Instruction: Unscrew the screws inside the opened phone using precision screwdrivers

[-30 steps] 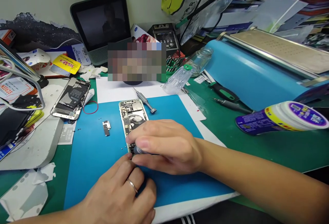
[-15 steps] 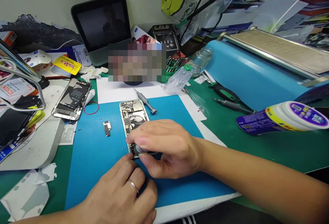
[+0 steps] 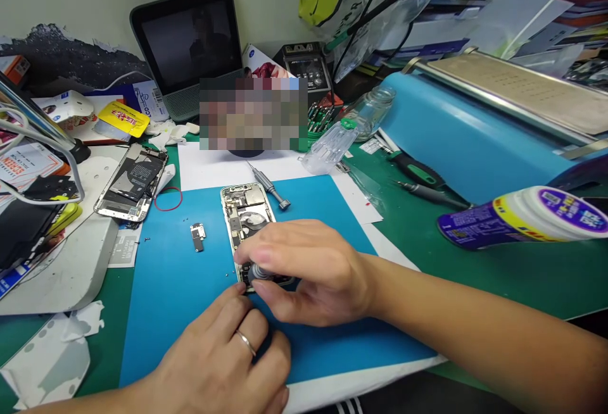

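Observation:
An opened smartphone (image 3: 247, 202) lies on the blue mat (image 3: 180, 319), its inner parts exposed. My right hand (image 3: 308, 275) is over its lower end, fingers closed round a small screwdriver (image 3: 259, 272). Only the grey ridged handle shows; the tip is hidden. My left hand (image 3: 232, 344), with a ring on one finger, is curled at the phone's lower left corner, its index fingertip against the edge. The left thumb is out of sight. Left of the phone lie a small circuit piece (image 3: 197, 237) and several tiny screws (image 3: 230, 274).
Above the phone rests another screwdriver (image 3: 268, 187). A second opened phone (image 3: 133, 181) lies on a white box at left, near a red rubber band (image 3: 168, 199). At right are a purple-and-white bottle (image 3: 517, 218), a grey-handled tool (image 3: 432, 195) and a blue roll (image 3: 456, 135).
My right hand has shifted very slightly and its fingers have turned a little around the screwdriver handle. My left hand and the phone look unchanged.

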### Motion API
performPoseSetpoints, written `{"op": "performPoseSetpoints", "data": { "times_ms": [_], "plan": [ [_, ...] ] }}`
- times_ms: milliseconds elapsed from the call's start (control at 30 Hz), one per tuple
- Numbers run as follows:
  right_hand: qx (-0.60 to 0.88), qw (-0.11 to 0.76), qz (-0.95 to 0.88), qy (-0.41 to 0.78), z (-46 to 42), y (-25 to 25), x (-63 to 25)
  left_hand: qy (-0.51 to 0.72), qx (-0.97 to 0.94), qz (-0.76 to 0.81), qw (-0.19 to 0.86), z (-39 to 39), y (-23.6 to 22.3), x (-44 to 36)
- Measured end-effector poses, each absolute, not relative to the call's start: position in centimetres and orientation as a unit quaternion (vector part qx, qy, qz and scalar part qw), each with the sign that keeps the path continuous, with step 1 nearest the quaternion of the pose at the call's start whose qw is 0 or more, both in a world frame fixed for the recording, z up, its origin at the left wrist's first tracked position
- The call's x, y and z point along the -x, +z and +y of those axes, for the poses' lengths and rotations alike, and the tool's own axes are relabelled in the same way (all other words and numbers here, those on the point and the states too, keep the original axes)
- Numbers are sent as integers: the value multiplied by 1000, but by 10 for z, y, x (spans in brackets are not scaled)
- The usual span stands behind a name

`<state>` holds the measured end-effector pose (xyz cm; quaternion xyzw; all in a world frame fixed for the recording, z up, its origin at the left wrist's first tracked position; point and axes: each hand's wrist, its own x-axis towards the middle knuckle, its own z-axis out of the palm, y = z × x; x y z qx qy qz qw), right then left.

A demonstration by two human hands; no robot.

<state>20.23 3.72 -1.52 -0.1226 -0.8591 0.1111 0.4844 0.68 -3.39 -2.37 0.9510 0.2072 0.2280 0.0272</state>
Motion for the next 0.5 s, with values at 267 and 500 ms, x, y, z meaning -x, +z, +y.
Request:
{"op": "performPoseSetpoints", "data": {
  "times_ms": [267, 500],
  "plan": [
    [111, 479, -866, 95, 40, -15, -205, 235, -948, 211, 34, -33, -23, -7],
    [111, 483, -863, 104, 39, -15, -204, 226, -952, 206, 34, -34, -22, -7]
  ]
}}
